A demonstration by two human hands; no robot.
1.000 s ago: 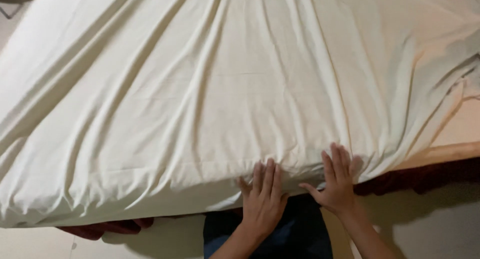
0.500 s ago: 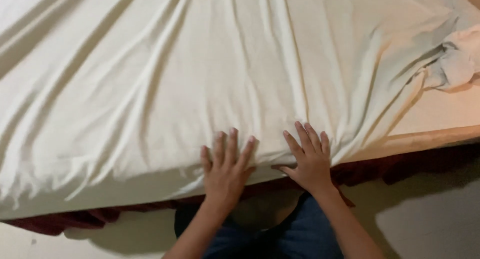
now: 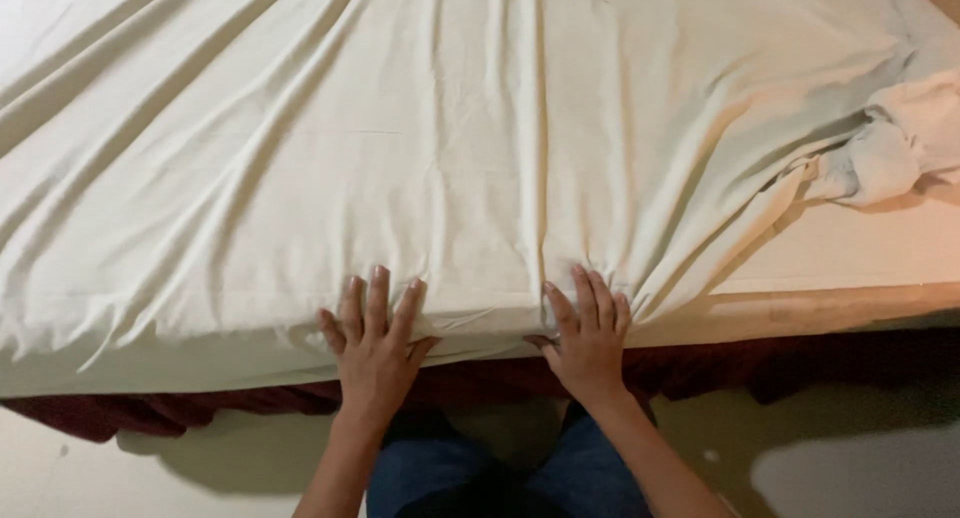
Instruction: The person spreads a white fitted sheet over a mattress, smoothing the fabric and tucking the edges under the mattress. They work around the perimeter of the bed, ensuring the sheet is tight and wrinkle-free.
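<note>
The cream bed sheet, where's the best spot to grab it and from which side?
Probably the bunched corner of the cream bed sheet at the far right: it is gathered into a thick wad on the bare mattress, so fingers can close around it from the right. Elsewhere the cloth lies flat, and the left hand and right hand only press it down.

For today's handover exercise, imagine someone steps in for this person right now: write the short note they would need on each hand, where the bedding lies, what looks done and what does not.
Left hand: flat, fingers spread, pressing the cream sheet at the near edge of the mattress. It grips nothing.
Right hand: flat on the same edge, beside the left, also pressing.
Sheet: spread over most of the bed and creased, its near edge hanging over the side above a dark red bed skirt.
Not done: the right part of the mattress lies bare, and the sheet is bunched in a wad near the far right corner.
</note>
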